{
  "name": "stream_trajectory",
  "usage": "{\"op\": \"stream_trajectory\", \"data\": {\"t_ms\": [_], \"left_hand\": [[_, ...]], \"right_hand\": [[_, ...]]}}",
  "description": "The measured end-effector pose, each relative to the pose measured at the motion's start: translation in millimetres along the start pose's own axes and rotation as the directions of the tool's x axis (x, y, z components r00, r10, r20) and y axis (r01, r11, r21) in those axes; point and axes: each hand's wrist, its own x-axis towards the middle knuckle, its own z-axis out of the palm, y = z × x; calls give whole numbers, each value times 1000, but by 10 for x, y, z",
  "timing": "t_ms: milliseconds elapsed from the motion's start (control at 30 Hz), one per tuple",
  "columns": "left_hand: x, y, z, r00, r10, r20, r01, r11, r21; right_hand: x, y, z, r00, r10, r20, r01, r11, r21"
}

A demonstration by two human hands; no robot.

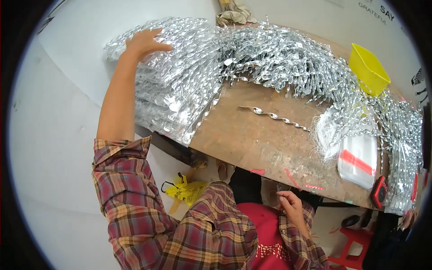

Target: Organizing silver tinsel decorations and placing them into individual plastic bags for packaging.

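My left hand reaches out to the far left with thumb and fingers apart. It rests on or just over a thick layer of silver twisted foil strips; whether it touches them I cannot tell. Held low in front of my body, beyond the table's near edge, my right hand has its fingers curled in a pinch. What lies between those fingertips, if anything, is too small to make out. One single twisted silver strip lies on the bare brown wooden table.
More silver twisted strips run along the far side. A yellow plastic bin stands far right. Nearer are white threads, clear plastic bags and a red-black device. Below are a yellow bag and a red stool.
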Motion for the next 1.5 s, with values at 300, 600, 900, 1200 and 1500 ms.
{"op": "stream_trajectory", "data": {"t_ms": [300, 600, 900, 1200, 1500], "left_hand": [[243, -93, 27, 933, 15, -359, 1, 999, 45], [591, -450, 34, 950, -206, -235, 226, 972, 60], [620, -1041, 238, 942, -192, 276, 295, 865, -406], [338, -969, 53, 941, -168, 292, 284, 862, -420], [882, -1354, 339, 841, 167, -515, -92, 981, 168]], "right_hand": [[10, -34, -4, 997, 72, -22, -71, 997, 27], [131, -5, 58, 990, 120, -71, -115, 991, 67], [197, -131, 21, 986, 113, -120, -109, 993, 40], [133, -26, -38, 988, 148, -41, -147, 989, 24], [117, -47, 68, 993, 117, -24, -115, 991, 73]]}}
